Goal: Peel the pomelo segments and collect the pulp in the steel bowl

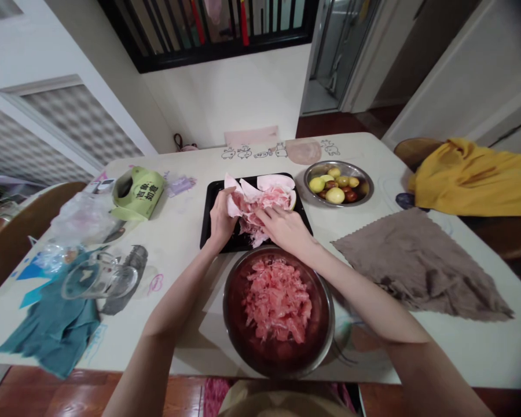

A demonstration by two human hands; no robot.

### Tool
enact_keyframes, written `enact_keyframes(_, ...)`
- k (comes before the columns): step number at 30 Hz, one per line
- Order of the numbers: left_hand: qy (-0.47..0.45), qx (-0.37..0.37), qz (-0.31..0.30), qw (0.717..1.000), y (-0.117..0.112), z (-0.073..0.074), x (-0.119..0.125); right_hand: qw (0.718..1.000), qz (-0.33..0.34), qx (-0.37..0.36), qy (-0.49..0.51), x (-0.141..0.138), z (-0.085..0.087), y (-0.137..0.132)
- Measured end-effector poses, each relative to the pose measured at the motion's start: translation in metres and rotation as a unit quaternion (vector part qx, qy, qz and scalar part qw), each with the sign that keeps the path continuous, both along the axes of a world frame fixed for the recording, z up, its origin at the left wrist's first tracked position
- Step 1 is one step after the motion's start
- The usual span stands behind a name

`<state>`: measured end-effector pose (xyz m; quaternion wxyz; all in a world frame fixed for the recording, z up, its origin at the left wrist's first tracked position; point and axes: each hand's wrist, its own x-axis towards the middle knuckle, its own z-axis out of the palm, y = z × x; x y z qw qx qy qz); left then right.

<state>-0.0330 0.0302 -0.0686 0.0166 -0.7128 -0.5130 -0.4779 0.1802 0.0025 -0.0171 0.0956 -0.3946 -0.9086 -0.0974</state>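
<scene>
Over a black tray (304, 223) at mid-table, my left hand (223, 219) is closed around the left side of a pink pomelo piece (244, 204). The fingers of my right hand (285, 229) are bent onto the right side of this flesh, and their tips are partly hidden. Thick pale pomelo rind (276, 182) lies along the back of the tray, with shreds of membrane (257, 234) between my hands. Below my wrists stands a large steel bowl (231, 333), holding a heap of peeled pink pomelo pulp (278, 301).
A smaller steel bowl (368, 194) of green and brown fruits stands behind on the right, near a brown cloth (421, 263). At left are a green bag (141, 194), clear plastic bags (84, 214), a glass pitcher (99, 278) and a teal cloth (54, 324). Yellow fabric (473, 176) drapes a chair.
</scene>
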Motion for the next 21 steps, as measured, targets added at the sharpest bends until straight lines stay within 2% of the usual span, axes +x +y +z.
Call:
enact_keyframes(4,-0.027,-0.006,-0.013,1.000,0.001,-0.003,0.001,0.997,0.017,-0.028,0.070,0.004,-0.005,0.006)
enact_keyframes(8,-0.125,-0.051,0.011,0.991,0.005,-0.004,-0.006,0.991,0.044,-0.056,0.115,0.011,-0.002,0.007)
enact_keyframes(12,-0.163,-0.067,0.014,0.984,0.012,-0.010,-0.019,0.971,0.016,-0.126,0.201,0.020,0.001,0.014)
enact_keyframes(14,-0.170,-0.071,0.011,0.983,0.015,-0.016,-0.022,0.944,-0.003,-0.166,0.286,0.024,-0.003,0.023)
enact_keyframes(16,-0.172,-0.077,0.013,0.982,0.018,-0.023,-0.022,0.903,0.005,-0.203,0.378,0.026,-0.010,0.033)
enact_keyframes(21,-0.141,-0.105,0.013,0.984,0.016,-0.034,-0.022,0.763,0.004,-0.348,0.544,0.028,-0.022,0.049)
